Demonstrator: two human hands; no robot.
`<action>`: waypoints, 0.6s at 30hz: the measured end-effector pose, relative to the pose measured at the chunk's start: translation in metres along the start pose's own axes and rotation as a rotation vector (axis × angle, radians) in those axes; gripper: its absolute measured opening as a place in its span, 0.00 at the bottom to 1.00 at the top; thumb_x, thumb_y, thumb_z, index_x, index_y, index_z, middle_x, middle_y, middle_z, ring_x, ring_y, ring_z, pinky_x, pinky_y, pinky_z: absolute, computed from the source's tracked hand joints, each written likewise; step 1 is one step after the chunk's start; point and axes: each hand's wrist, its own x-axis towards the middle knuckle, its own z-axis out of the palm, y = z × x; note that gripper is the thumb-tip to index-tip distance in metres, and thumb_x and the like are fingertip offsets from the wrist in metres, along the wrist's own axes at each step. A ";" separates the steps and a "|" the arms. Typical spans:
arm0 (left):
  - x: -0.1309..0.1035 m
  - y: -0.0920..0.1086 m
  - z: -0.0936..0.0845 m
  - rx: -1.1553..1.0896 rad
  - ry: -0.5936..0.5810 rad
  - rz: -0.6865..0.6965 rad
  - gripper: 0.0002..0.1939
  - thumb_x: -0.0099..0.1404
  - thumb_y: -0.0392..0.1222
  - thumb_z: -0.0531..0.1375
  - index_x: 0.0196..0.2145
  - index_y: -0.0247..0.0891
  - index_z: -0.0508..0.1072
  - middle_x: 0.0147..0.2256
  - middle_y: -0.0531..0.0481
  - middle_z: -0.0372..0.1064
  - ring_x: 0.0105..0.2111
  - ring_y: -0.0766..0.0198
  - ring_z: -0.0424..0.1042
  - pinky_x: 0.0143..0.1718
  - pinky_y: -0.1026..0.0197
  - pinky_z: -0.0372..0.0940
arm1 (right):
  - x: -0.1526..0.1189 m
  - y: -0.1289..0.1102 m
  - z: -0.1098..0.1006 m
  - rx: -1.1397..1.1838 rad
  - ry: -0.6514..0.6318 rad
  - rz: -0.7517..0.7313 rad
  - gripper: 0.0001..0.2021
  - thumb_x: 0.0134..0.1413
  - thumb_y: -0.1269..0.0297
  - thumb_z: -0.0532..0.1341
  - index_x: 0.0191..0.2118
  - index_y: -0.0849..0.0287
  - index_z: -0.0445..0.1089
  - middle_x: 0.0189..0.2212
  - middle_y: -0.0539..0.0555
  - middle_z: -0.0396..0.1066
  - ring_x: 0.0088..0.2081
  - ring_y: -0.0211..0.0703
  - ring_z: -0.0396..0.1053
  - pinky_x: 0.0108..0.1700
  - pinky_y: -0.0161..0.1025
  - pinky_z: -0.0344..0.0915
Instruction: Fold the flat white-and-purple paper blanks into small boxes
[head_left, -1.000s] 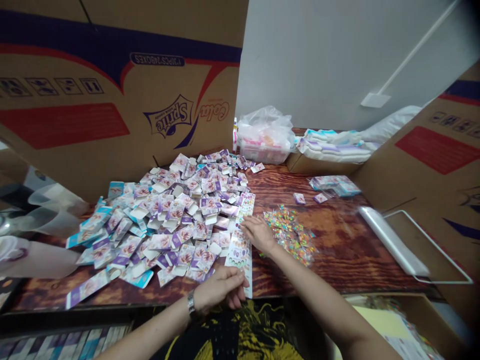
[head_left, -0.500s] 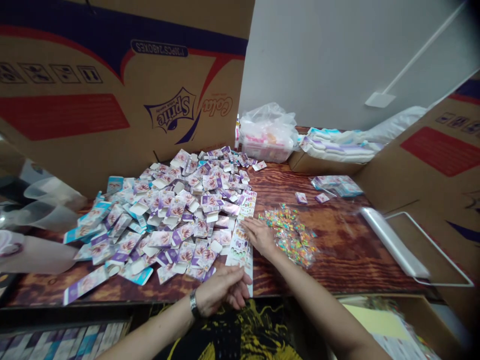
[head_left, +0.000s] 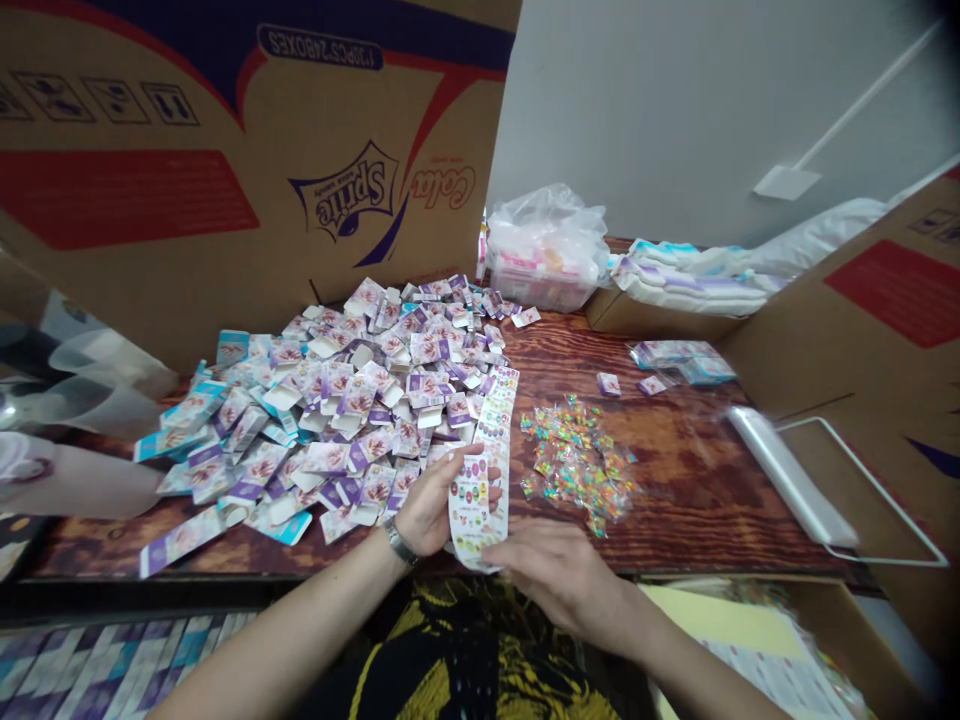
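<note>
A sticker sheet [head_left: 471, 505] with rows of small colored pictures lies across my left hand [head_left: 433, 505], whose fingers show behind it and whose thumb rests by its upper edge. My right hand [head_left: 559, 575] pinches the sheet's lower right corner near the table's front edge. More sheets [head_left: 496, 410] lie beyond, beside a large heap of small purple and white boxes [head_left: 360, 400], some with open flaps. Right of the sheets is a pile of small clear packets with bright multicolored contents [head_left: 581, 460].
Large cartons stand at left [head_left: 262, 200] and right [head_left: 892, 300]. Behind are a plastic-bagged container [head_left: 547, 260] and a box of packs [head_left: 660, 318]. A clear film roll [head_left: 791, 480] lies right; a pink bottle [head_left: 82, 480] is left.
My left hand has gone under a sheet and now holds it up. My right hand has come back from the sheets to the lower corner. The view has shifted slightly.
</note>
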 end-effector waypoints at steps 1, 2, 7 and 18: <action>-0.002 -0.002 0.000 0.057 0.008 0.037 0.22 0.61 0.51 0.57 0.50 0.38 0.64 0.34 0.46 0.72 0.28 0.60 0.72 0.35 0.56 0.65 | 0.002 0.002 -0.002 0.018 0.030 0.049 0.10 0.61 0.69 0.53 0.45 0.54 0.68 0.31 0.49 0.75 0.31 0.35 0.72 0.38 0.33 0.70; -0.004 -0.003 0.000 0.110 -0.006 0.065 0.22 0.62 0.54 0.56 0.48 0.37 0.66 0.33 0.47 0.72 0.28 0.61 0.72 0.34 0.57 0.65 | 0.004 0.006 -0.004 0.032 0.065 0.106 0.11 0.61 0.69 0.53 0.46 0.55 0.67 0.33 0.51 0.75 0.34 0.36 0.73 0.39 0.34 0.70; -0.023 -0.006 0.003 0.455 -0.206 0.164 0.23 0.59 0.58 0.57 0.39 0.35 0.72 0.33 0.48 0.71 0.35 0.59 0.69 0.38 0.60 0.63 | 0.021 0.038 0.000 -0.004 0.201 0.333 0.10 0.61 0.66 0.53 0.44 0.55 0.69 0.33 0.50 0.75 0.31 0.36 0.73 0.33 0.32 0.68; -0.016 -0.010 0.001 0.276 -0.082 0.100 0.15 0.52 0.44 0.66 0.36 0.36 0.72 0.35 0.47 0.71 0.36 0.60 0.70 0.39 0.58 0.65 | 0.018 0.033 0.022 -0.284 0.254 0.068 0.12 0.59 0.71 0.54 0.48 0.58 0.69 0.36 0.56 0.73 0.39 0.42 0.70 0.41 0.40 0.68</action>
